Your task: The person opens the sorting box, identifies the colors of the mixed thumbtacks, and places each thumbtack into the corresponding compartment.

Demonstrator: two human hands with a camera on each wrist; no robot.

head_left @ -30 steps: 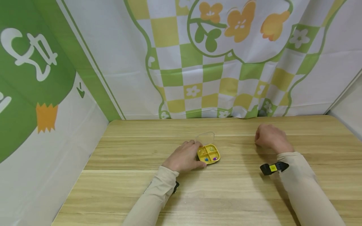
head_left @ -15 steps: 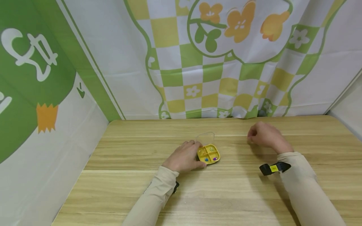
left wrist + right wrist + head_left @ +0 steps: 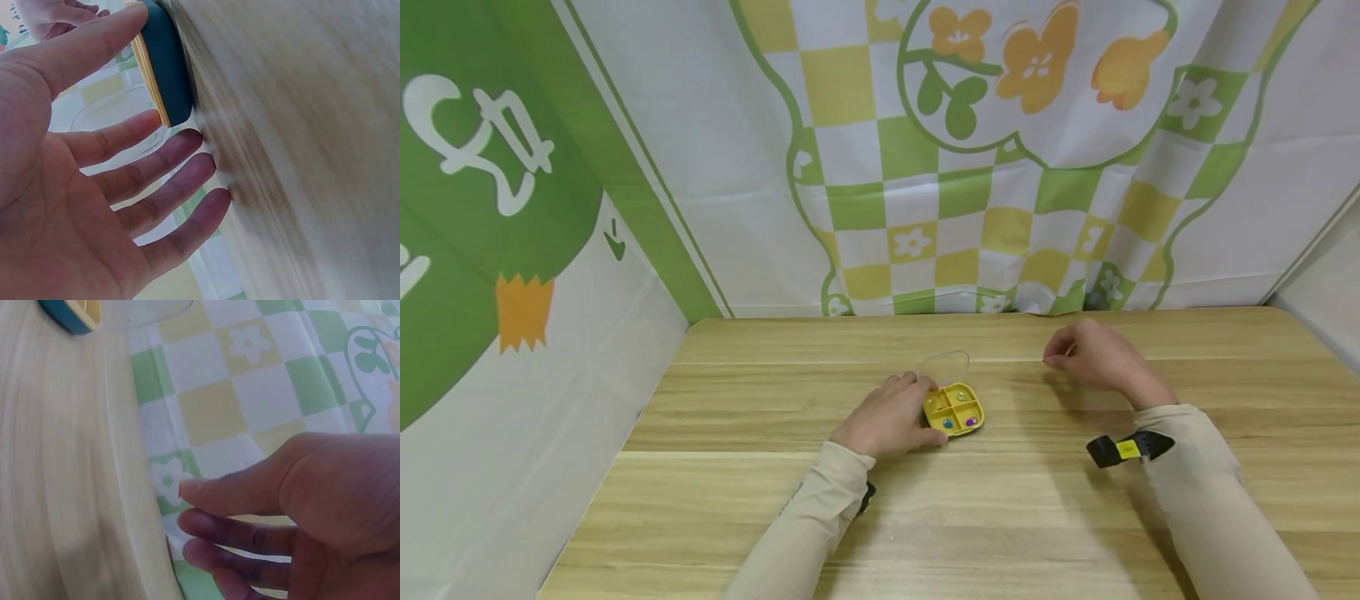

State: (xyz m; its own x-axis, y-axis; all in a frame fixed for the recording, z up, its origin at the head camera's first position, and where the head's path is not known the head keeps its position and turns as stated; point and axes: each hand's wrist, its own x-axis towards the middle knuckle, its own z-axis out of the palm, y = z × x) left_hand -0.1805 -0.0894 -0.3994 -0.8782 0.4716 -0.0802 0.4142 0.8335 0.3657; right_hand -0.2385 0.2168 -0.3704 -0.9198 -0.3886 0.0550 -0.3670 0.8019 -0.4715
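Observation:
A small pill box (image 3: 953, 409) with a yellow four-part tray, a dark blue base (image 3: 169, 62) and a raised clear lid (image 3: 946, 363) sits on the table. Blue (image 3: 947, 423) and purple (image 3: 971, 421) bits lie in its two near compartments; a pale bit (image 3: 961, 397) lies in the far right one. My left hand (image 3: 891, 417) holds the box between thumb and index finger, other fingertips at the tabletop. To the right, above the table, my right hand (image 3: 1097, 357) pinches a tiny red piece (image 3: 180, 489), mostly hidden by thumb and finger.
The wooden table (image 3: 1000, 517) runs back to a green-and-yellow checked curtain (image 3: 958, 192). A green and white printed panel (image 3: 535, 250) stands along the left side. Black straps (image 3: 1131, 447) sit on both wrists.
My right hand has moved left towards the box, and its thumb and finger have come into sight with the red piece. The left hand and the box stay put.

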